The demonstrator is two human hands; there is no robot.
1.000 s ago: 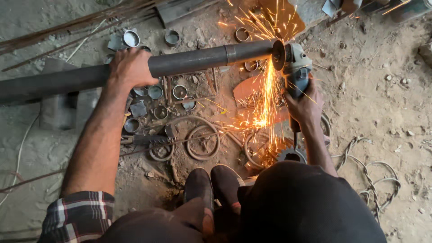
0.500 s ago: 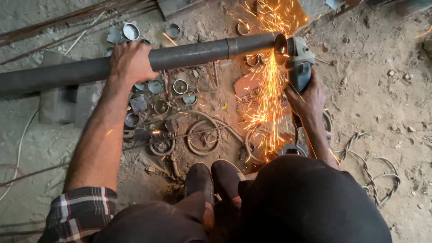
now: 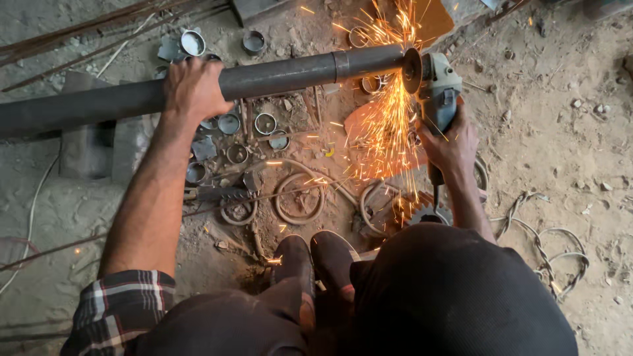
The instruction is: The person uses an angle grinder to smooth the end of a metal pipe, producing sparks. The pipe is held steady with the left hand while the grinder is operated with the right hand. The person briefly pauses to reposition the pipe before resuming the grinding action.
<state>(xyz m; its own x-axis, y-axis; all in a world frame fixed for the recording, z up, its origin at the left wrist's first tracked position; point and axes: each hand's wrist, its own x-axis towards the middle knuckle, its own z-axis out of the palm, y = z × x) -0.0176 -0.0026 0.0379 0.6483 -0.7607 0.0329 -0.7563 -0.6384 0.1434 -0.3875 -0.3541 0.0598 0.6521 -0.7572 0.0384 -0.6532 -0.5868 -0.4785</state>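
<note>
A long dark steel pipe (image 3: 277,76) runs across the upper half of the frame, from the left edge to just right of centre, held up off the dirt floor (image 3: 560,132). The left hand (image 3: 194,89) sits on top of it at upper left, fingers wrapped over the pipe and pinning it steady, forearm stretching down to a plaid sleeve (image 3: 119,306) at lower left. Over at upper right the right hand (image 3: 452,142) is clenched around the body of a grey angle grinder (image 3: 438,82), and its disc (image 3: 413,69) is touching the pipe's right end, with a thick shower of orange sparks (image 3: 389,125) pouring downward onto an orange-brown plate (image 3: 369,132) lying on the ground. This looks like the cutting step itself, mid-cut at the pipe end, with a short section marked off by a seam near the disc. I can't tell how deep the cut has gone. The next move would seem to call for steady downward pressure and a firm hold so the pipe doesn't roll. Below the pipe, short cut rings (image 3: 265,123) and wire loops (image 3: 300,198) litter the ground, and two dark shoes (image 3: 313,254) sit at lower centre.
</note>
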